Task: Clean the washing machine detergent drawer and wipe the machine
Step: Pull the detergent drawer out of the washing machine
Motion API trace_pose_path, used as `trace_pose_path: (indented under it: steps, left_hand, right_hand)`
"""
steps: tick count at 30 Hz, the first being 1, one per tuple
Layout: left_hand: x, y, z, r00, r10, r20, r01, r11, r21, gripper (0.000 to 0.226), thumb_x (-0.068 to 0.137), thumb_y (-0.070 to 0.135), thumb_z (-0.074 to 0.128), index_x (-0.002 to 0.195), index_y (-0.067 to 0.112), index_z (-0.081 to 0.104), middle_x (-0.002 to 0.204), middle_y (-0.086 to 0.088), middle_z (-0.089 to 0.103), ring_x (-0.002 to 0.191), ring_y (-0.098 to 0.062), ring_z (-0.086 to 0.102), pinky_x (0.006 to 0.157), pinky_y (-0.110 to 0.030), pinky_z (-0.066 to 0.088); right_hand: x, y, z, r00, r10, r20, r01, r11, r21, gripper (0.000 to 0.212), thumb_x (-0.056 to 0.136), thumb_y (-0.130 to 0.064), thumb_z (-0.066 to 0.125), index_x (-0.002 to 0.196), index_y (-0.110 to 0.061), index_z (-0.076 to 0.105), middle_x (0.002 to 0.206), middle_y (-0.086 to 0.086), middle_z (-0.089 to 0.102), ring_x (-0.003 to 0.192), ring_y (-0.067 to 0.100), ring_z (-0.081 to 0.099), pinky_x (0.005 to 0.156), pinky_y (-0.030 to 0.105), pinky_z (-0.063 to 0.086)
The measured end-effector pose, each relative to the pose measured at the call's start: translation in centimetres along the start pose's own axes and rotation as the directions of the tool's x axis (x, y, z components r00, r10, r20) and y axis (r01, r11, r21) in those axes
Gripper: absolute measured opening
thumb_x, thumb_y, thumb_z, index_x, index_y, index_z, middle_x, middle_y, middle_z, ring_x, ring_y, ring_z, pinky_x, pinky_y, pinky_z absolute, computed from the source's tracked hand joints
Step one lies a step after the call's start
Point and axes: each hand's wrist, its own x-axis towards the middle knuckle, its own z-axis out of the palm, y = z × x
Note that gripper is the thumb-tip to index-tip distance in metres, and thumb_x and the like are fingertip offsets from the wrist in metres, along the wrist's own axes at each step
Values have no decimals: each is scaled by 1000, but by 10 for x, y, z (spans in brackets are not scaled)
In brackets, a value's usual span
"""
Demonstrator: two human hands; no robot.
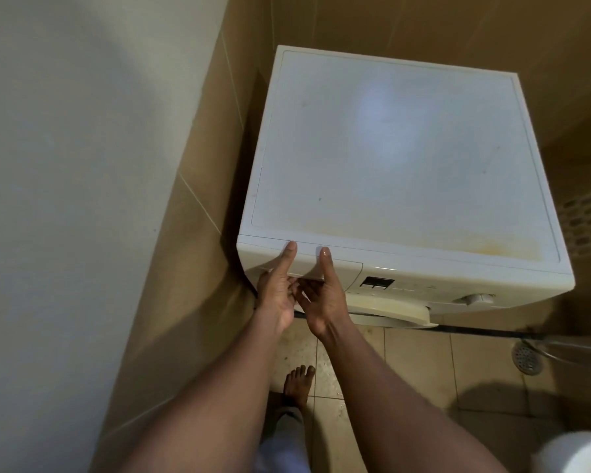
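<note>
A white front-loading washing machine (400,158) stands against the tiled wall, its flat top stained yellow near the front edge. The detergent drawer (342,266) sits shut at the left of the front panel. My left hand (277,288) and my right hand (321,295) both grip the drawer's front: thumbs rest on its upper edge, fingers curl under into the handle recess. The control display (376,283) and the dial (476,298) lie to the right of the drawer. The round door (396,315) bulges out below.
A tiled wall corner (191,233) closes in on the machine's left. A floor drain (526,358) and a hose lie on the tiled floor at right. My bare foot (299,384) stands below the hands. A white rounded object (577,454) sits at bottom right.
</note>
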Motion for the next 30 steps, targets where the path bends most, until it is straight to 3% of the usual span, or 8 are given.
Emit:
trace_pose_path:
  steps: [4,10,13,18,22,26,30]
  left_hand:
    - [0,-1,0,1000,10,-14,-10,1000,-27,70,62,44,88,122,14,67,114,-13,75,84,-20,74,68,-29,59]
    - [-10,-21,-15,999,3,-33,-4,999,-32,82,58,48,91,128,15,63,118,-16,74,107,-33,71,93,-46,59]
    - [-21,-26,-25,999,0,-37,-1,999,-50,78,64,43,88,130,14,60,117,-16,74,100,-26,72,79,-35,58]
    - [-43,-39,-40,999,-26,-43,23,998,-54,75,64,42,87,127,14,60,117,-16,73,101,-25,72,79,-31,56]
    - [-59,-48,-52,999,-41,-36,39,998,-44,56,75,35,82,123,18,59,114,-13,72,101,-23,70,76,-29,54]
    - [-68,-57,-65,998,-48,-29,47,998,-50,63,74,31,83,130,20,56,119,-13,72,109,-26,69,84,-35,55]
    - [-73,-64,-73,998,-59,-39,57,997,-44,56,75,29,83,125,21,58,119,-12,71,112,-27,66,88,-38,54]
  right_hand:
    - [-3,1,3,999,-24,-33,24,999,-22,79,59,-60,82,113,-4,67,84,13,56,81,22,57,88,38,55]
    - [-19,17,-9,997,-53,-51,51,998,-40,64,67,-57,79,107,-8,70,79,9,58,77,20,56,80,37,53]
    - [-32,25,-16,997,-48,-54,46,998,-37,61,71,-54,77,105,-4,69,85,13,63,83,23,60,86,38,54]
    - [-54,39,-28,998,-34,-59,30,998,-55,69,66,-55,79,109,-2,68,94,18,65,91,28,62,91,41,54]
    - [-70,49,-39,997,-42,-60,39,998,-57,63,68,-50,78,107,-2,68,96,21,64,90,30,61,91,42,54]
    - [-84,57,-48,997,-45,-58,41,998,-57,59,75,-46,77,116,-4,67,108,21,71,101,32,68,88,38,58]
    - [-94,61,-55,997,-33,-77,25,995,-97,55,79,-45,75,117,-6,66,109,21,72,104,31,70,85,36,57]
